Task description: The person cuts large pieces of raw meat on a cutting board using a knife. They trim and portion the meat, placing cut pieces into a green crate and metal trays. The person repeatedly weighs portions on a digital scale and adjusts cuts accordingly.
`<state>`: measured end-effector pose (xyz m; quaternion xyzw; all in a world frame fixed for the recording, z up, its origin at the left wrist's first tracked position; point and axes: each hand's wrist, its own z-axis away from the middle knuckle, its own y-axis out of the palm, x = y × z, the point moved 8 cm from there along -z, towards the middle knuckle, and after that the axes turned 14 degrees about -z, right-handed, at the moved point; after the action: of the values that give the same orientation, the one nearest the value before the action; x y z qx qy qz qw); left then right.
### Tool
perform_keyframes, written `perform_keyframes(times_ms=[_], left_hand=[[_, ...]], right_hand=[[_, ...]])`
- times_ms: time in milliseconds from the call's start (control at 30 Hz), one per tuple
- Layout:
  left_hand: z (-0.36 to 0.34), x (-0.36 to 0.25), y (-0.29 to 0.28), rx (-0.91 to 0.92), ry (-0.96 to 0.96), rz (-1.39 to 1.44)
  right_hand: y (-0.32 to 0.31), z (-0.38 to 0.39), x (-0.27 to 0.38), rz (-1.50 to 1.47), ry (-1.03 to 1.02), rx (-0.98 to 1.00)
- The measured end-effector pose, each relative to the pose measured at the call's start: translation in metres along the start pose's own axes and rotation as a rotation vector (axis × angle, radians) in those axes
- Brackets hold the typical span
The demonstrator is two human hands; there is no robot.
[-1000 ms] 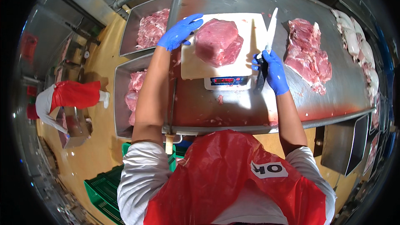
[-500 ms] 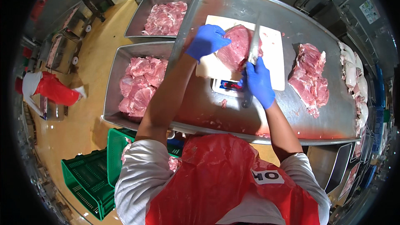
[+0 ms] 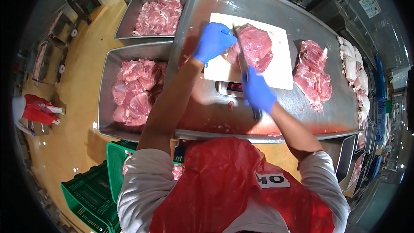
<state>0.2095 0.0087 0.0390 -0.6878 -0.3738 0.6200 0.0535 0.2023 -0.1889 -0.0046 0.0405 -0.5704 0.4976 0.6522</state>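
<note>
A chunk of raw pink meat [image 3: 257, 45] lies on a white cutting board [image 3: 279, 75]. My right hand [image 3: 260, 91], in a blue glove, is closed round the handle of a knife [image 3: 241, 51]. Its long blade points away from me and lies along the left part of the meat. My left hand [image 3: 214, 42], also gloved, has its fingers bent together at the meat's left edge, close to the blade. What the fingertips pinch is partly hidden. Just below the board, a small scale [image 3: 227, 88] shows a lit red display.
Another large cut of meat [image 3: 312, 75] lies right of the board on the steel table [image 3: 202, 112]. Pale pieces [image 3: 351, 62] line the far right. Two steel tubs [image 3: 105, 90] of meat stand at left, with green crates [image 3: 88, 194] below. A person in a red apron [image 3: 38, 110] is farther left.
The knife has moved from the meat's right side to its left, near my left hand. The scale's display turned from blue to red. The person at left has shifted, and the view has moved slightly.
</note>
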Motion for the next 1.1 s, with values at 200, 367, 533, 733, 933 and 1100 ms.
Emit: perform_keyframes(times_ms=[200, 367, 533, 733, 933, 1100], left_hand=[[0.015, 0.030, -0.021, -0.136, 0.043, 0.095], [0.021, -0.003, 0.018, -0.094, 0.102, -0.147], [0.012, 0.019, 0.022, -0.103, -0.062, -0.022], [0.019, 0.025, 0.017, -0.123, -0.052, 0.048], [0.035, 0.042, 0.017, -0.080, -0.102, 0.254], [0.053, 0.068, 0.006, -0.106, -0.155, 0.606]], right_hand=[[0.007, 0.133, -0.081, 0.539, -0.096, 0.107], [-0.049, 0.066, 0.002, 0.041, -0.101, -0.237], [-0.042, -0.015, 0.050, -0.087, -0.087, -0.273], [-0.022, -0.055, 0.073, 0.075, -0.143, -0.140], [0.006, 0.063, -0.053, 0.637, -0.145, 0.086], [-0.023, 0.082, -0.021, 0.720, -0.082, -0.097]])
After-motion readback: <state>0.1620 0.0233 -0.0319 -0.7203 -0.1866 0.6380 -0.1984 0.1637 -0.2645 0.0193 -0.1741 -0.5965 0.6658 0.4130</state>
